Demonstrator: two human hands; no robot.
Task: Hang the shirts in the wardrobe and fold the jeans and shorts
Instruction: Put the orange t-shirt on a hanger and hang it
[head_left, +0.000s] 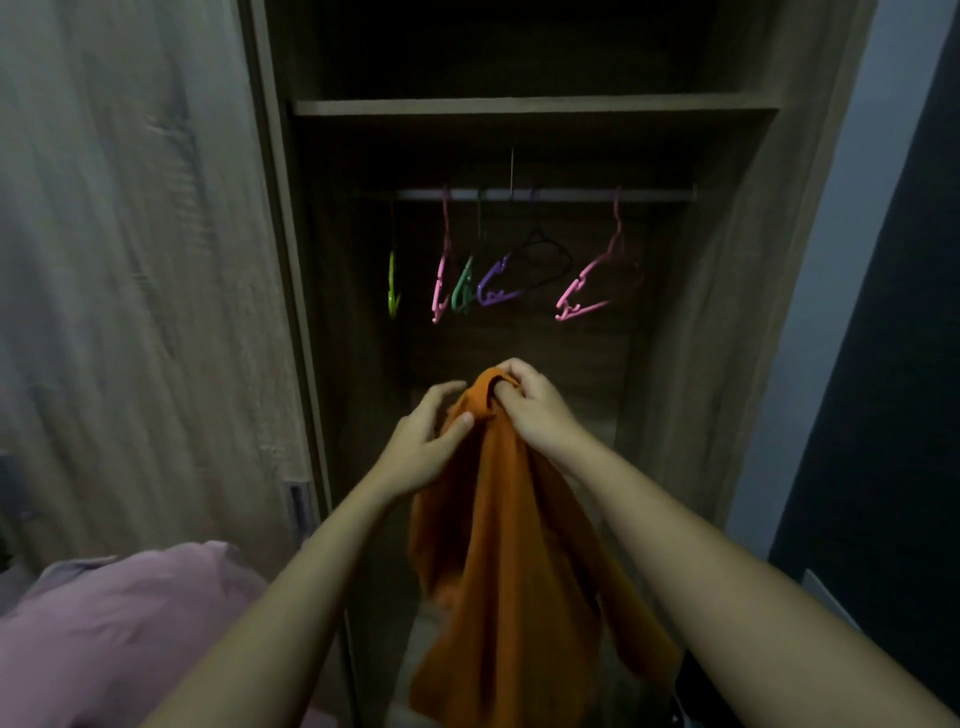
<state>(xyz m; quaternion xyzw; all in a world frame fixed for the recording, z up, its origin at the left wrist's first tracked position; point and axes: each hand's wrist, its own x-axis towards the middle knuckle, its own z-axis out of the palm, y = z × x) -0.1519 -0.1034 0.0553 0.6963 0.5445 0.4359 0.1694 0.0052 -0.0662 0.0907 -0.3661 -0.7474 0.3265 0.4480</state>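
Note:
An orange shirt (504, 545) hangs down in front of the open wardrobe, held up at its top. My right hand (530, 402) grips the bunched top of the shirt with curled fingers. My left hand (428, 439) holds the cloth just below and to the left, thumb pressed on the fabric. Behind the hands, a metal rail (545, 195) crosses the wardrobe and carries several empty plastic hangers: a yellow-green one (392, 286), a pink one (440, 275), a green one (462, 291), a purple one (493, 288), a black one (543, 257) and another pink one (597, 280).
A wooden shelf (535, 106) runs above the rail. The wardrobe's sliding door (130, 286) stands to the left. Pink bedding (119, 629) lies at the lower left. A grey wall (857, 260) and a dark panel (898, 415) are on the right.

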